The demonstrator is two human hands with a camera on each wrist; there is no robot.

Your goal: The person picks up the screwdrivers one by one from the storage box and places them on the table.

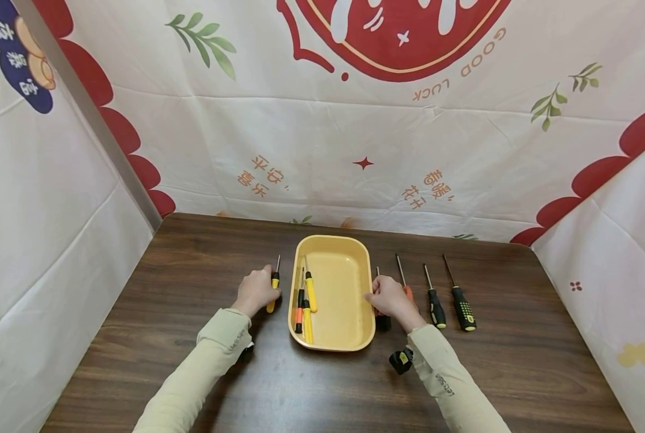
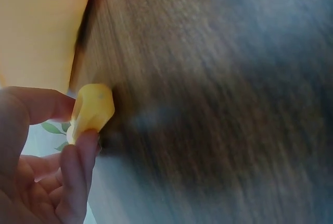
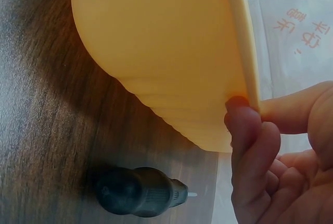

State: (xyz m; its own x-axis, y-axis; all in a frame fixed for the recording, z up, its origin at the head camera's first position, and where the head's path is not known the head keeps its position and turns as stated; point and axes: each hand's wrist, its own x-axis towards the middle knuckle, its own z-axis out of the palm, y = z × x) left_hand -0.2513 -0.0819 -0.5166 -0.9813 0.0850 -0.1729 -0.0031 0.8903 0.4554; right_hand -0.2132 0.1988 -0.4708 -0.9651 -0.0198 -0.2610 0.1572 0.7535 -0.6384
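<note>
My left hand (image 1: 257,290) pinches a small screwdriver (image 1: 274,285) with a yellow and black handle, just left of the yellow tray. In the left wrist view the thumb and fingertips grip the handle's yellow end (image 2: 94,107). The yellow tray (image 1: 341,240) stands mid-table, with several small screwdrivers (image 1: 308,313) along its left side, yellow or orange and black. My right hand (image 1: 391,296) pinches the tray's right rim between thumb and fingers, clearly seen on the tray wall (image 3: 161,41) in the right wrist view. A dark-handled screwdriver (image 3: 140,191) lies beside the tray, partly hidden in the head view.
Right of the tray lie an orange-handled screwdriver (image 1: 407,290), partly covered by the right hand, and two black and yellow-green ones (image 1: 436,310), (image 1: 464,308). The brown wooden table (image 1: 311,397) meets a printed white cloth (image 1: 322,156) at its back and sides.
</note>
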